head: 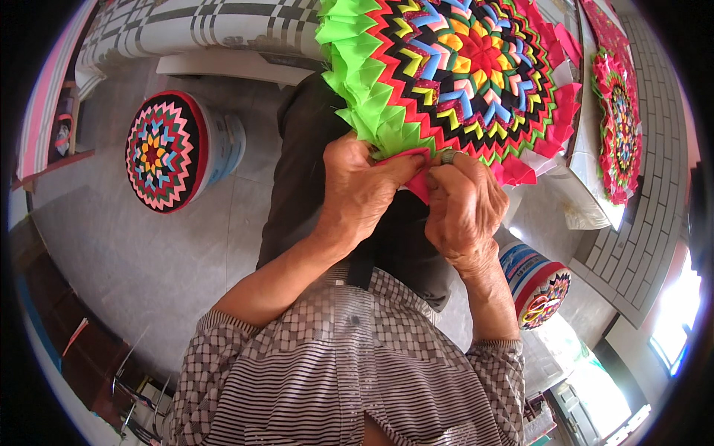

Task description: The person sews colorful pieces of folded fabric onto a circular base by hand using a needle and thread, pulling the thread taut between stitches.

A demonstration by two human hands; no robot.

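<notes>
A round patchwork of folded fabric points [482, 58] rests before me, partly cut off by the top of the view. Its rings run from a red and yellow centre out through blue, black and red. Bright green folds [357, 72] edge its left side, and magenta folds [563, 117] stick out on the right. At its near rim my left hand [362, 184] pinches a piece of magenta cloth [418, 187] between thumb and fingers. My right hand [466, 200], with a ring on one finger, grips the same piece from the other side. Whether a needle is held cannot be seen.
On the left stands a bucket [220, 145] topped with a patchwork cushion [159, 153]. Another cushion-topped bucket [524, 267] at right bears scissors [538, 309]. A second round patchwork [619, 128] lies at far right. A checked cloth [223, 28] covers a surface ahead.
</notes>
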